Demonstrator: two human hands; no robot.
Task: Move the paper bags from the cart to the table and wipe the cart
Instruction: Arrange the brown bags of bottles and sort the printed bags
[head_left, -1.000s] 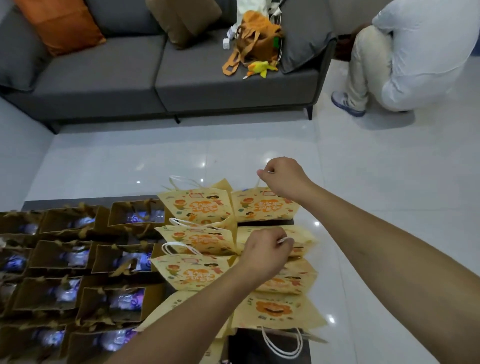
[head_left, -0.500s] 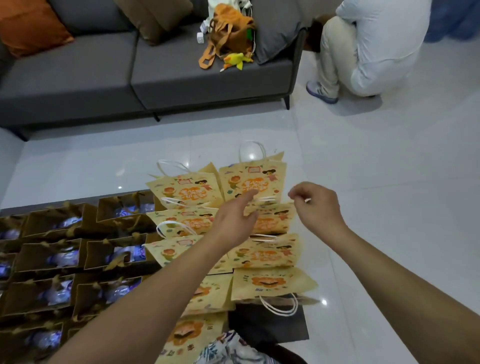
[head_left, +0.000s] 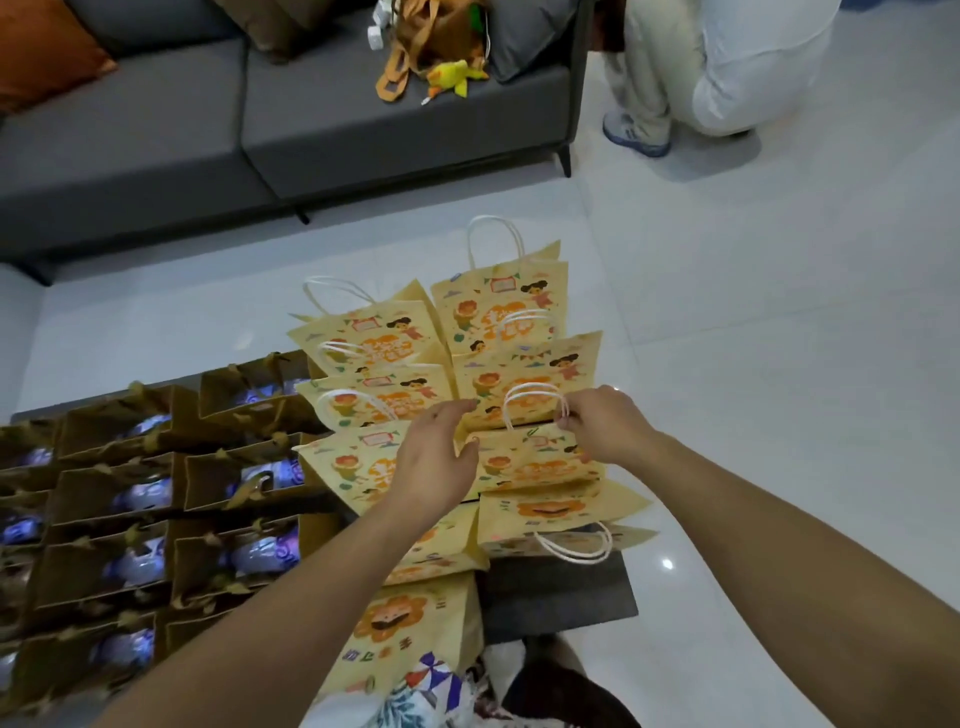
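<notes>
Paper bags (head_left: 519, 374) overlap on the bench (head_left: 561, 597); right hand (head_left: 602, 426) pinches a white handle (head_left: 530, 397), left hand (head_left: 436, 457) rests flat, released.

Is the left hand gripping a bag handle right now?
No: the left hand lies open on the yellow paper bags; only the right hand pinches a white handle.

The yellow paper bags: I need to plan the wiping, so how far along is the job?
Looks done: two rows of yellow printed paper bags stand on the dark table, beside open brown bags. In hand: the right hand pinches the white handles of one bag, and the left hand rests open against a neighbouring bag. Left: no cart or cloth is in view, so wiping cannot be judged.
</notes>
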